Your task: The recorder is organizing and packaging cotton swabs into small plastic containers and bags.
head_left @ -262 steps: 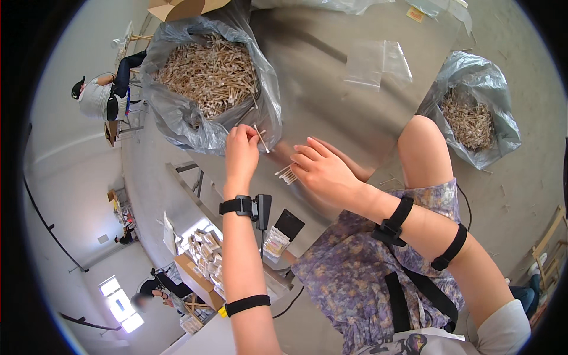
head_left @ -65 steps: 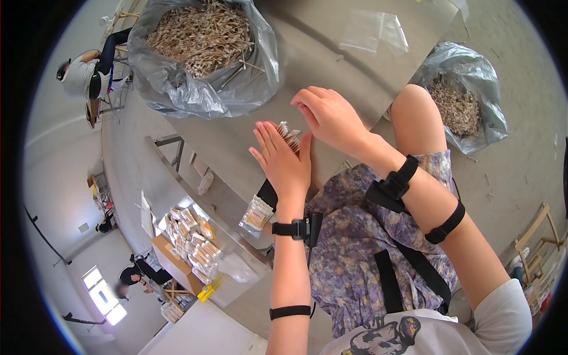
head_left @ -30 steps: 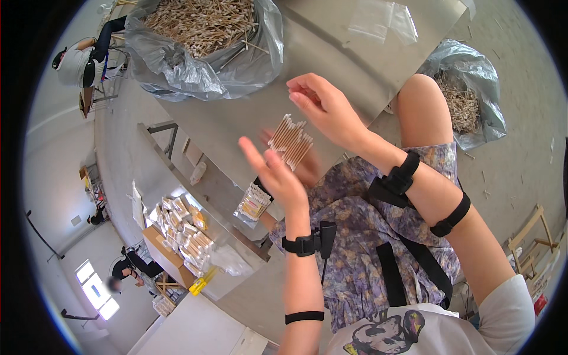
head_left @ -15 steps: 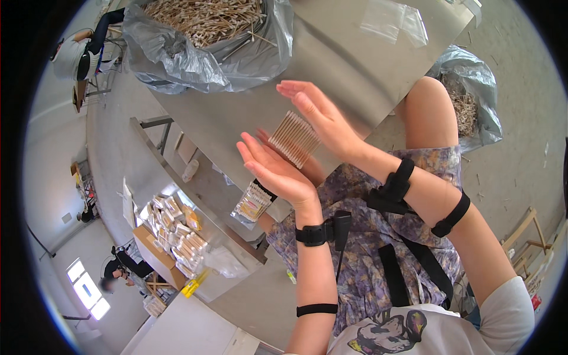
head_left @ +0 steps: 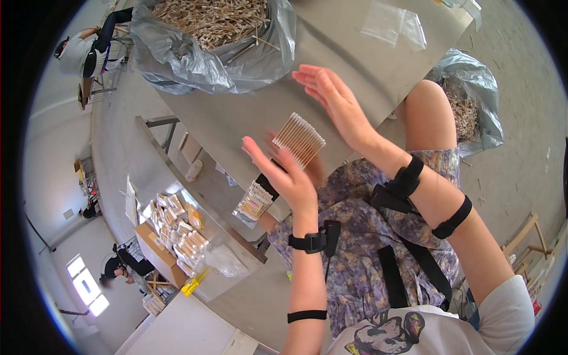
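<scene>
A flat bundle of cotton swabs [head_left: 300, 140], sticks side by side and white tips at both ends, is between my two hands over the metal table. My left hand [head_left: 287, 177] is beside its lower end, fingers stretched and thumb close to the sticks; whether it touches them I cannot tell. To the upper right, apart from the bundle, my right hand [head_left: 340, 106] is open and flat, fingers extended. A clear pack of swabs [head_left: 254, 201] with a black strip by it is just left of my left wrist.
A grey plastic bag [head_left: 260, 74] full of loose swabs stands at the table's far left. Clear plastic bags [head_left: 393, 26] lie at the far side. Another swab bag [head_left: 461, 112] stands on the floor at right. At lower left, packed swabs [head_left: 177, 225] lie by a cardboard box [head_left: 155, 251].
My right hand has moved up and right, away from the bundle. My left hand has turned more upright, thumb raised. The swab bundle has shifted slightly right.
</scene>
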Demonstrator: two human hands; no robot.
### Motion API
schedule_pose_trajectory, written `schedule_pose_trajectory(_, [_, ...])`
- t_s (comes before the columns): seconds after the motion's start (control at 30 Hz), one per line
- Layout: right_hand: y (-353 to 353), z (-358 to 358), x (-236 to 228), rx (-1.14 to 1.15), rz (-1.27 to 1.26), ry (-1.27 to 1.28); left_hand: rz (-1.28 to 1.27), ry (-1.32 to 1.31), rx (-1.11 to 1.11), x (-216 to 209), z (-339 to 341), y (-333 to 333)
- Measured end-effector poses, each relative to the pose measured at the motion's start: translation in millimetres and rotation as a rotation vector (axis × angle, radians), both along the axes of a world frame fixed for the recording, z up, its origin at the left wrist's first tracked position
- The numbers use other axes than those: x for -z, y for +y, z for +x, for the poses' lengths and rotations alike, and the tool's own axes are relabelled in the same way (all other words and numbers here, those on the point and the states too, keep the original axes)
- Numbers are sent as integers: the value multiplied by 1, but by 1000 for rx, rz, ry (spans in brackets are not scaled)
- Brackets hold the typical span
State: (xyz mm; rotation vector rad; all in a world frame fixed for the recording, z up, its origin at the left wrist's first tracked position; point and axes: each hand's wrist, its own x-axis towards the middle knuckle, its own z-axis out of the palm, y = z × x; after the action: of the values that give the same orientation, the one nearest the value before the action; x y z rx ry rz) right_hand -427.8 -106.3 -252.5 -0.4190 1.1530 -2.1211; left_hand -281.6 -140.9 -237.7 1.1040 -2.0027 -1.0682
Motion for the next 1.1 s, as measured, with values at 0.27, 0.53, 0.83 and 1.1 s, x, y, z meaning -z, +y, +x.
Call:
schedule_pose_trajectory(0.27, [7, -15, -7, -73, 205, 110, -598, -708, 254, 24, -1, 13])
schedule_pose_trajectory(0.53, [28, -18, -4, -246, 546, 729, -639, -686, 228, 30, 1, 12])
schedule_pose_trajectory(0.83, [38, -13, 14, -168, 379, 1150, -682, -696, 211, 34, 1, 10])
schedule_pose_trajectory(1.1, [36, -13, 18, -173, 360, 1254, -664, -683, 210, 33, -1, 10])
